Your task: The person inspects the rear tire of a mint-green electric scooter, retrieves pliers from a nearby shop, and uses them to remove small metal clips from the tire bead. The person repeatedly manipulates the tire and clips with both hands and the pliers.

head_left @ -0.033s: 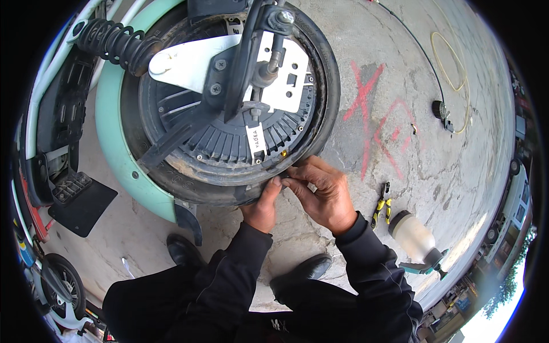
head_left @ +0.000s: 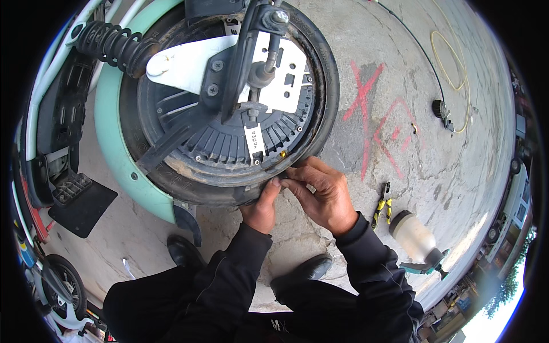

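Note:
A scooter's rear wheel with a black tire and a finned dark hub motor lies in front of me. My left hand is at the tire's near edge, thumb raised against its side; the other fingers are hidden below it. Just right of it, my right hand is closed in a pinch at the same edge, its fingertips close to my left thumb. Whatever sits between those fingertips is too small to make out. A small gold-coloured fitting shows on the rim above my hands.
A mint-green fender and a coil spring shock flank the wheel on the left. Yellow-handled pliers and a spray bottle lie on the concrete to the right. Farther off is a hose with a gauge.
The wheel appears shifted very slightly left in the picture. Both hands keep the same place and grip at the tire's edge.

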{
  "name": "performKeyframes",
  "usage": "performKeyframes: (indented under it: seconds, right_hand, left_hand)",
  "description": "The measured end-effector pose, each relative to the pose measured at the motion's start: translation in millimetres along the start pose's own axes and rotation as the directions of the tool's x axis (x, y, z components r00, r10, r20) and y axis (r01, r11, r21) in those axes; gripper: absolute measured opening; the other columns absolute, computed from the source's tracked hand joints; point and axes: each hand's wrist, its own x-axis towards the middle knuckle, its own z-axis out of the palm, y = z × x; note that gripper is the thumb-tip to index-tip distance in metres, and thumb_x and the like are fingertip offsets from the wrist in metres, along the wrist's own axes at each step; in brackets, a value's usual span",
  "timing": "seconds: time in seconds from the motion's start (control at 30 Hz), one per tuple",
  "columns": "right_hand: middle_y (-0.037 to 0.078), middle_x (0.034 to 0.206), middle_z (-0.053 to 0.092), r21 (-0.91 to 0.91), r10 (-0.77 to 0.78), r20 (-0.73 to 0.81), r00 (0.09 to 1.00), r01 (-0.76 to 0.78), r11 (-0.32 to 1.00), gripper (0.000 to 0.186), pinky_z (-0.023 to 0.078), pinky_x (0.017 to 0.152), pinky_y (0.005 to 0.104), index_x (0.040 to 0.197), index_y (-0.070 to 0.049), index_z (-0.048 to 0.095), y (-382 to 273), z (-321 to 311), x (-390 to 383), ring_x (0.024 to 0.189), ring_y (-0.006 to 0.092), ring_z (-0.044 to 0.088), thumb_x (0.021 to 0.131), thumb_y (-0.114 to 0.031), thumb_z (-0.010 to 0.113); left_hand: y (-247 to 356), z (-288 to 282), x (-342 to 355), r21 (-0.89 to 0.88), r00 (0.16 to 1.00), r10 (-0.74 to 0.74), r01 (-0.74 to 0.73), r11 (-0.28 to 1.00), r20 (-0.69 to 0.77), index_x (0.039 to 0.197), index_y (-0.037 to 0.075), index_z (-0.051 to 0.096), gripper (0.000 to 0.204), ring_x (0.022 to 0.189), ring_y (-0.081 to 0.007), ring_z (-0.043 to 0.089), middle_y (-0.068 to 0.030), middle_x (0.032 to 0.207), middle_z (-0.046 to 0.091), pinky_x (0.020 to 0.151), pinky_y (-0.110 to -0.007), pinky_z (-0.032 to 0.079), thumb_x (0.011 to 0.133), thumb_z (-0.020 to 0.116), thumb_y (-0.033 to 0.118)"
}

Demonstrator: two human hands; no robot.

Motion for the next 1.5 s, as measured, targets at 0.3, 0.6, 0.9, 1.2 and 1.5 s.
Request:
performKeyframes:
  seconds: [0.3, 0.6, 0.9, 1.2, 1.5]
  right_hand:
    - [0.012, 0.085, 0.067, -0.046, 0.067, 0.172, 0.983, -0.059, 0.997, 0.013, 0.054, 0.067, 0.0332, 0.091, 0.002, 0.070, -3.1, -13.7, 13.6, 0.075, 0.0264, 0.069, 0.083, 0.000, 0.079]
    - [0.012, 0.082, 0.067, 0.026, 0.129, -0.031, 0.991, -0.129, 0.991, 0.012, 0.054, 0.064, 0.0308, 0.090, 0.005, 0.069, -10.5, 6.2, 2.5, 0.070, 0.0187, 0.068, 0.084, 0.000, 0.079]
    - [0.018, 0.079, 0.070, 0.102, 0.199, -0.013, 0.980, -0.196, 0.975, 0.013, 0.054, 0.064, 0.0377, 0.088, 0.005, 0.072, -7.0, 8.2, 2.8, 0.069, 0.0309, 0.070, 0.081, -0.006, 0.077]
    - [0.021, 0.083, 0.069, 0.106, 0.190, -0.009, 0.982, -0.188, 0.977, 0.015, 0.054, 0.069, 0.0418, 0.090, 0.004, 0.072, -4.5, 6.9, 0.2, 0.077, 0.0372, 0.070, 0.081, -0.008, 0.077]
    - [0.017, 0.087, 0.066, 0.091, 0.180, -0.084, 0.980, -0.173, 0.981, 0.011, 0.053, 0.070, 0.0423, 0.092, 0.001, 0.072, -14.4, 16.7, -6.8, 0.080, 0.0385, 0.068, 0.083, -0.006, 0.075]
  left_hand:
    - [2.3, -8.4, -0.8, 0.032, 0.999, 0.046, -0.046, 0.998, 0.026, 0.139, 0.006, 0.054, 0.050, 0.125, -0.0211, 0.055, -0.0067, 0.136, 0.059, 0.111, -0.037, 0.040, 0.090, 0.068, 0.004]
    - [1.6, -4.7, 0.0, -0.012, 0.999, 0.051, -0.051, 0.999, -0.012, 0.139, 0.000, 0.051, 0.053, 0.121, -0.0207, 0.057, -0.0101, 0.134, 0.059, 0.106, -0.036, 0.046, 0.090, 0.071, 0.005]
    - [0.9, 3.1, 0.4, -0.086, 0.997, 0.044, -0.049, 0.995, -0.056, 0.140, 0.002, 0.049, 0.056, 0.125, -0.0207, 0.055, -0.0096, 0.139, 0.056, 0.109, -0.037, 0.044, 0.088, 0.069, -0.002]
    - [25.8, 17.5, -10.4, -0.138, 0.961, -0.017, -0.022, 0.990, -0.277, 0.139, 0.004, 0.054, 0.056, 0.124, -0.0206, 0.057, -0.0056, 0.138, 0.059, 0.109, -0.039, 0.042, 0.087, 0.075, 0.001]
    - [39.0, 1.7, -6.2, 0.100, 0.948, -0.119, 0.154, 0.983, -0.294, 0.132, 0.002, 0.058, 0.051, 0.118, -0.0189, 0.060, -0.0069, 0.132, 0.062, 0.103, -0.034, 0.047, 0.085, 0.078, -0.003]
